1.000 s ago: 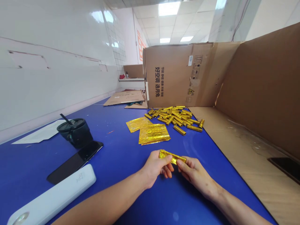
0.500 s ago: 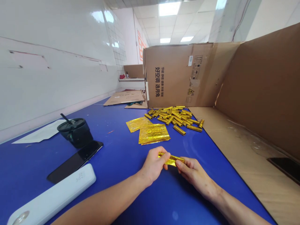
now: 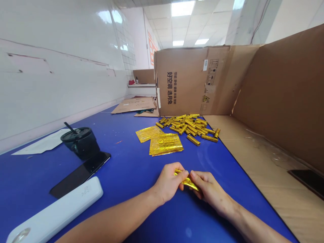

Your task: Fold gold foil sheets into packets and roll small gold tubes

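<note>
Between my hands is a strip of shiny gold foil paper (image 3: 190, 184), folded narrow and tilted down to the right. My left hand (image 3: 170, 181) grips its left end, thumb on top. My right hand (image 3: 206, 187) is closed at its right end, with the thumb raised near the upper edge and the other fingers partly hidden behind. Just beyond lies a stack of flat gold foil sheets (image 3: 165, 144), with more flat gold sheets (image 3: 148, 133) overlapping behind it. Farther back is a heap of folded gold foil rolls (image 3: 189, 126).
A dark lidded cup (image 3: 82, 143) with a straw stands at left by a white paper (image 3: 40, 143). Nearer are a black phone (image 3: 78, 175) and a long white case (image 3: 58, 211). Cardboard walls (image 3: 192, 81) rise behind and to the right of the blue table (image 3: 131, 168).
Both hands have shifted slightly down. The gold strip now slants more steeply down to the right, and my right thumb has moved off its front to the upper edge.
</note>
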